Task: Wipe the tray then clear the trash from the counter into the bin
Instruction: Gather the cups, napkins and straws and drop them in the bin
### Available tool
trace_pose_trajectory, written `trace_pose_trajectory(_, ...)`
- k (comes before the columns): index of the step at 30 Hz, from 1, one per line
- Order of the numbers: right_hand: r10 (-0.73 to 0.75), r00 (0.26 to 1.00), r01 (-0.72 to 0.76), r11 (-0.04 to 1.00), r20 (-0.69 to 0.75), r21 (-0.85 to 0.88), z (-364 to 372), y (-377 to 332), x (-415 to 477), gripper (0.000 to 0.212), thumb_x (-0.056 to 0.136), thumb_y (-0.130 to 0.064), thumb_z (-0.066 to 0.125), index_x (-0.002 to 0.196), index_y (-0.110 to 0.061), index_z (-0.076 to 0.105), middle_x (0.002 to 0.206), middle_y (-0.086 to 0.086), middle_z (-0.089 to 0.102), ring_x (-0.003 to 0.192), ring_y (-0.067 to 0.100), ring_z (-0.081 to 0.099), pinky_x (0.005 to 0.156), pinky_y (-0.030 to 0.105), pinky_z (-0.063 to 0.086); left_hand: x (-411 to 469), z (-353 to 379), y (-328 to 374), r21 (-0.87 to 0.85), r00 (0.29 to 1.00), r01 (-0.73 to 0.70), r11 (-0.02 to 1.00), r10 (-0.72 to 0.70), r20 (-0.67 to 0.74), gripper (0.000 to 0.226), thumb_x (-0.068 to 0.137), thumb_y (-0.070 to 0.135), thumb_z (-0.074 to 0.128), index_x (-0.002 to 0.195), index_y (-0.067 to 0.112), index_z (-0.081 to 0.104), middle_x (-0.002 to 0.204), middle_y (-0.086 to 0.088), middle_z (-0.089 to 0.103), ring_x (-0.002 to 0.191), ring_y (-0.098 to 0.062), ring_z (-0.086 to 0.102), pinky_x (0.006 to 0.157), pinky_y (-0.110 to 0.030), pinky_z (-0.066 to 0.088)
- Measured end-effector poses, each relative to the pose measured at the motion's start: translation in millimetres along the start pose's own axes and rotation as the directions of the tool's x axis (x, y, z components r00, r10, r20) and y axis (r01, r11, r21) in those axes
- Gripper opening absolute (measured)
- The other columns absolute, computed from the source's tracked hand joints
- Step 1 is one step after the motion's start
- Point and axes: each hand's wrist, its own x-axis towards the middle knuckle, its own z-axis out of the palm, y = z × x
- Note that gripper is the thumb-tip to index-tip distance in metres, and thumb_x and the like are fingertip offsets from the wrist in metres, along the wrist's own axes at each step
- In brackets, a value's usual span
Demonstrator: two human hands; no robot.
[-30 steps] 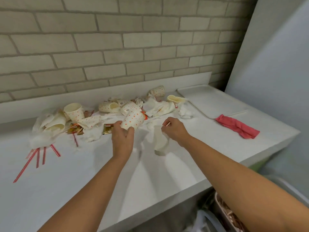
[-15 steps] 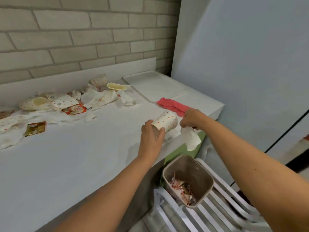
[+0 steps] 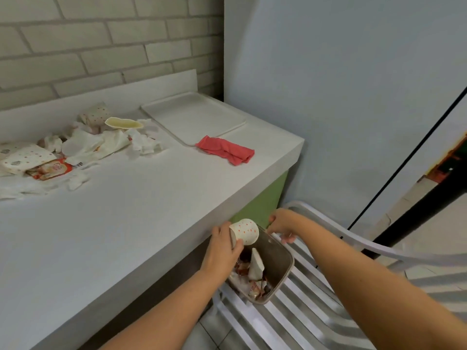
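My left hand grips a white paper cup with red dots, tipped on its side over the brown bin. My right hand hovers over the bin's far rim with loosened fingers and holds nothing. A white napkin stands among the trash inside the bin. The white tray lies at the counter's far right corner, with a red cloth beside its near edge. A pile of crumpled napkins, cups and wrappers lies at the counter's back left.
The bin sits on a white slatted chair below the counter's front right edge. A grey-blue wall rises to the right and a brick wall stands behind the counter. A green panel shows under the counter's corner.
Both hands moved from the counter's edge down to the bin. My right hand let go of the white napkin, which now lies in the bin. The view swung right and down.
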Motion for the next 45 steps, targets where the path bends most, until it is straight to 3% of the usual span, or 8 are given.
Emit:
trace_pose_trajectory(6,-0.091,0.996,0.090,0.995,0.011,0.030,-10.4,-1.8,-3.7,0.037,0.092,-0.020,0.056,0.125,-0.005,0.048,0.098,0.009,0.055,0.059,0.019,0.057,0.059,0.030,0.052,9.3,17.1,-6.3,0.069,0.985,0.122,0.990,-0.129,0.114,0.077,0.093,0.037,0.050,0.150,0.011,0.006,0.145,-0.015,0.017,0.135,-0.027,0.033,0.111,-0.031,0.031)
trace_pose_trajectory(10,-0.129,0.991,0.129,0.992,0.038,-0.006,-17.2,-17.5,-9.6,0.031,0.093,-0.018,0.054,0.121,-0.004,0.052,0.082,0.007,0.056,0.061,0.021,0.058,0.068,0.035,0.055,13.6,7.1,1.6,0.073,0.993,0.060,0.996,-0.067,0.099,0.059,0.097,0.030,0.044,0.147,0.011,0.018,0.142,-0.012,0.027,0.125,-0.025,0.045,0.103,-0.032,0.040)
trace_pose_trajectory(13,-0.180,0.980,0.181,0.984,0.084,-0.003,-25.4,-37.3,-17.7,0.028,0.094,-0.017,0.053,0.117,-0.001,0.054,0.084,0.014,0.062,0.056,0.021,0.056,0.059,0.031,0.053,15.5,-11.7,10.1,0.057,0.999,-0.043,0.997,0.044,-0.008,0.038,0.099,0.021,0.037,0.135,0.009,0.039,0.132,-0.009,0.043,0.113,-0.022,0.053,0.093,-0.027,0.042)
trace_pose_trajectory(16,-0.255,0.963,0.261,0.963,0.088,-0.065,-32.4,-65.1,-27.7,0.015,0.094,-0.021,0.055,0.101,-0.008,0.058,0.075,0.014,0.065,0.045,0.016,0.045,0.045,0.023,0.036,13.4,-37.6,16.4,-0.003,0.971,-0.152,0.988,0.148,-0.186,0.028,0.099,0.017,0.037,0.117,0.008,0.056,0.111,-0.007,0.057,0.100,-0.018,0.055,0.078,-0.015,0.033)
trace_pose_trajectory(19,-0.327,0.940,0.338,0.933,0.098,-0.126,-36.6,-99.0,-41.5,0.012,0.091,-0.022,0.057,0.084,-0.012,0.060,0.062,0.006,0.059,0.043,0.013,0.039,0.044,0.021,0.030,8.9,-68.2,17.6,-0.016,0.926,-0.227,0.974,0.211,-0.314,0.022,0.098,0.014,0.040,0.100,0.006,0.060,0.096,-0.006,0.060,0.086,-0.015,0.053,0.072,-0.018,0.035)
trace_pose_trajectory(22,-0.406,0.908,0.418,0.896,0.107,-0.148,-31.7,-138.5,-55.6,0.014,0.089,-0.022,0.057,0.079,-0.014,0.062,0.057,0.004,0.056,0.044,0.013,0.035,0.045,0.022,0.027,5.1,-102.6,4.8,0.003,0.888,-0.229,0.974,0.210,-0.410,0.021,0.098,0.015,0.040,0.101,0.007,0.059,0.097,-0.003,0.059,0.082,-0.009,0.049,0.072,-0.015,0.036)
trace_pose_trajectory(33,-0.595,0.790,0.613,0.773,0.149,-0.162,34.9,-293.1,-90.0,0.020,0.090,-0.025,0.058,0.097,-0.008,0.065,0.063,0.001,0.055,0.050,0.013,0.039,0.049,0.021,0.031,-28.5,-233.0,-109.4,0.038,0.813,0.105,0.994,-0.064,-0.578,0.024,0.096,0.018,0.043,0.116,0.011,0.053,0.118,-0.004,0.050,0.107,-0.017,0.052,0.084,-0.025,0.044)
trace_pose_trajectory(45,-0.775,0.599,0.800,0.580,0.201,-0.151,143.5,-447.4,-101.7,0.019,0.087,-0.017,0.059,0.103,-0.011,0.067,0.084,-0.003,0.061,0.067,0.009,0.050,0.055,0.020,0.040,-89.2,-354.0,-256.8,0.091,0.660,0.495,0.864,-0.305,-0.687,0.028,0.093,0.009,0.048,0.120,0.009,0.054,0.127,-0.011,0.045,0.114,-0.025,0.046,0.093,-0.031,0.041)
